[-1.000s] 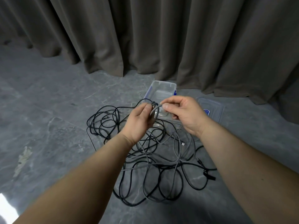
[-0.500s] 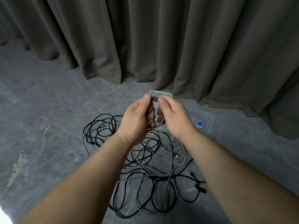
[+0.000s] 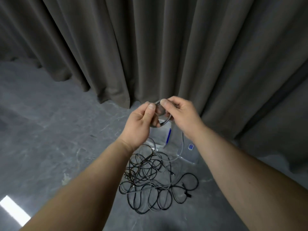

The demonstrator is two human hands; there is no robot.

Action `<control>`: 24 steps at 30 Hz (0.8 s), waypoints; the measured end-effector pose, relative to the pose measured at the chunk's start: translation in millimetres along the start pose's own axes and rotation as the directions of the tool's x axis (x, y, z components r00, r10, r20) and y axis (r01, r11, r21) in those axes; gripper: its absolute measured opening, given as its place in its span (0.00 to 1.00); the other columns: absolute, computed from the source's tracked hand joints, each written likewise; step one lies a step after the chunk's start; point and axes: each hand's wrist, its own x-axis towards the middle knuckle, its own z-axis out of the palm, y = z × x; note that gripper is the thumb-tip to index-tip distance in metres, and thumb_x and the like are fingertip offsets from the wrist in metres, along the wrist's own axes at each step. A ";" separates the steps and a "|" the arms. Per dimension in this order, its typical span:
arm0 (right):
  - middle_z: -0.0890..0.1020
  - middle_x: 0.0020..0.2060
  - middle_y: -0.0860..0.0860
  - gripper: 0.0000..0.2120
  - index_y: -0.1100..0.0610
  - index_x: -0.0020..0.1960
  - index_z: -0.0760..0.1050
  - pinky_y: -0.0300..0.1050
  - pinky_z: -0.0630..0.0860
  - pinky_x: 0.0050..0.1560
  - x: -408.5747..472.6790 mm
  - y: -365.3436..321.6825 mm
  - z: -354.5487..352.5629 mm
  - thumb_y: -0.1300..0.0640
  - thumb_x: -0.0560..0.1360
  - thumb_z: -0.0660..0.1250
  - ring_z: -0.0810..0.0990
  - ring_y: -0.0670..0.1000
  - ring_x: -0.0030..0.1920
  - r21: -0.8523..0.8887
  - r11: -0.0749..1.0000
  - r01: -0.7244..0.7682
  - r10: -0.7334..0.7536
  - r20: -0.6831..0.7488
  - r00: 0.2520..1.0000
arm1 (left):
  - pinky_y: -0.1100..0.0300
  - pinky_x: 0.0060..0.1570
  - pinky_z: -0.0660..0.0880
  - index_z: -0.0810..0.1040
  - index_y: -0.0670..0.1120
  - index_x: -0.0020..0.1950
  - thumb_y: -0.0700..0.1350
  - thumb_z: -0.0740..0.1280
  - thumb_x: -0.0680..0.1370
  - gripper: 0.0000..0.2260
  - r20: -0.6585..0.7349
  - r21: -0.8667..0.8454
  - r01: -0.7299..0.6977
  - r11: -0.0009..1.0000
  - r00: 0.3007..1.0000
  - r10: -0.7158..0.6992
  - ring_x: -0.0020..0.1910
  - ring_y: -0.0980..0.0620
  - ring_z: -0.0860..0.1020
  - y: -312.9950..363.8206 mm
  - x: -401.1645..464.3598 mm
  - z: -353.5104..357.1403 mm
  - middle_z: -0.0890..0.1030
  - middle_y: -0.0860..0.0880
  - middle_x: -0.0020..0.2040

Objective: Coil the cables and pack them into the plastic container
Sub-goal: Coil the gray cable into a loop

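A grey braided cable [image 3: 158, 102] runs between both hands, raised in front of the curtain. My left hand [image 3: 139, 125] pinches it between thumb and fingers, and a small loop of it curves below. My right hand [image 3: 182, 116] pinches the same cable a little to the right. From there the cable hangs down to a tangled pile of black and grey cables [image 3: 155, 179] on the floor. The clear plastic container [image 3: 160, 135] stands just beyond the pile, partly hidden by my hands.
The container's clear lid [image 3: 189, 153] with a blue sticker lies on the grey floor to the right of the container. Heavy grey-brown curtains [image 3: 150, 47] hang close behind. A bright patch of light [image 3: 14, 212] falls at the lower left.
Both hands have risen with the grey cable, up above the container and pile. The view has tilted upward, showing more curtain. The hands have drawn slightly apart along the cable.
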 end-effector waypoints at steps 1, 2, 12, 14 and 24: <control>0.76 0.30 0.48 0.11 0.53 0.37 0.78 0.44 0.71 0.40 5.8 -30.7 -1.5 0.48 0.74 0.67 0.73 0.46 0.34 0.016 1.000 -0.005 0.005 0.012 1.000 | 0.63 0.39 0.72 0.74 0.42 0.44 0.45 0.54 0.84 0.14 0.006 -0.018 -0.001 1.000 1.000 0.001 0.32 0.53 0.72 30.5 6.0 -3.7 0.72 0.56 0.28; 0.75 0.29 0.46 0.11 0.51 0.36 0.77 0.42 0.70 0.40 12.2 -60.3 -2.7 0.48 0.75 0.65 0.72 0.45 0.34 0.041 0.999 -0.013 0.012 0.026 1.000 | 0.63 0.38 0.72 0.74 0.42 0.45 0.45 0.54 0.85 0.14 0.014 -0.033 -0.002 0.999 1.000 0.002 0.31 0.55 0.72 58.4 13.3 -8.1 0.73 0.57 0.27; 0.71 0.23 0.47 0.17 0.56 0.36 0.71 0.41 0.57 0.29 60.4 -305.9 -22.4 0.57 0.82 0.57 0.61 0.43 0.23 0.242 0.970 0.014 0.019 -0.134 0.991 | 0.54 0.37 0.67 0.71 0.45 0.40 0.53 0.56 0.78 0.13 0.093 -0.159 -0.075 0.984 0.992 0.090 0.26 0.57 0.63 289.4 78.3 -28.8 0.65 0.56 0.26; 0.69 0.20 0.43 0.17 0.57 0.35 0.70 0.40 0.55 0.28 64.7 -337.8 -28.2 0.57 0.82 0.56 0.60 0.41 0.21 0.269 0.962 0.042 0.001 -0.158 0.988 | 0.58 0.35 0.68 0.71 0.45 0.39 0.51 0.57 0.78 0.13 0.111 -0.193 -0.090 0.977 0.987 0.113 0.24 0.58 0.63 322.6 85.2 -27.6 0.65 0.56 0.24; 0.78 0.38 0.60 0.21 0.62 0.44 0.79 0.48 0.73 0.45 81.8 -401.1 -78.9 0.47 0.81 0.57 0.75 0.55 0.39 0.127 0.985 0.118 -0.097 -0.159 0.983 | 0.64 0.37 0.70 0.70 0.51 0.38 0.45 0.54 0.85 0.16 -0.019 0.163 -0.342 0.926 0.937 0.349 0.28 0.61 0.71 406.3 100.9 9.5 0.73 0.58 0.25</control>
